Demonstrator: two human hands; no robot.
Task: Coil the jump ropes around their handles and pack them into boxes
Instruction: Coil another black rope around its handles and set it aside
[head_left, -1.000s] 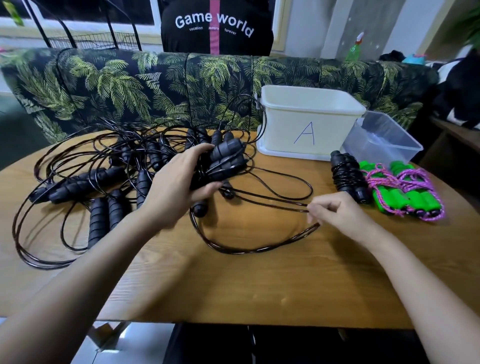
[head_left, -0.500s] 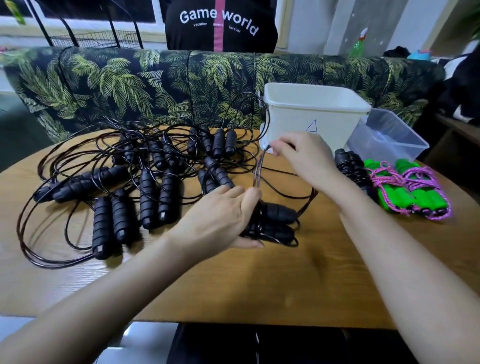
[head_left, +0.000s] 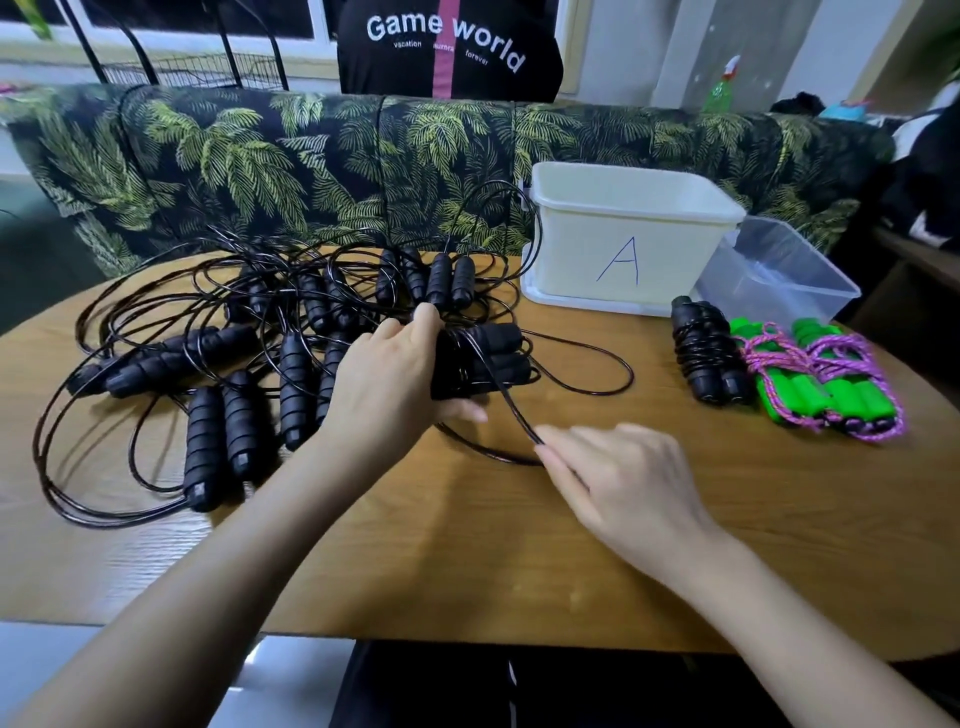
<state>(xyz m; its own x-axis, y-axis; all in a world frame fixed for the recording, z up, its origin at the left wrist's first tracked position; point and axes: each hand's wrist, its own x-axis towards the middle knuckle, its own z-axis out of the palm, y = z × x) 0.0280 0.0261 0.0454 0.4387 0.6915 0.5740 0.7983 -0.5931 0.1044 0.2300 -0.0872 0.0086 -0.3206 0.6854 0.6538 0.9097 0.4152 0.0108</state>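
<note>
My left hand (head_left: 387, 382) grips a pair of black jump-rope handles (head_left: 491, 358) held together just above the wooden table (head_left: 519, 561). A few turns of black cord lie around them. My right hand (head_left: 618, 475) pinches that rope's black cord (head_left: 506, 402) below and to the right of the handles, pulling it taut. A tangle of several loose black jump ropes (head_left: 234, 374) lies at the left. A coiled black rope (head_left: 706, 353) and two coiled green-handled ropes with pink cord (head_left: 821, 384) lie at the right.
A cream box marked A (head_left: 623, 234) stands at the back right, a clear plastic box (head_left: 779, 275) beside it. A palm-print sofa (head_left: 363, 166) runs behind the table. A person in a black shirt stands behind the sofa.
My left hand has lifted the handle pair back up toward the middle of the table. My right hand has swung from up by the cream box down to the front, drawing the cord around the handles.
</note>
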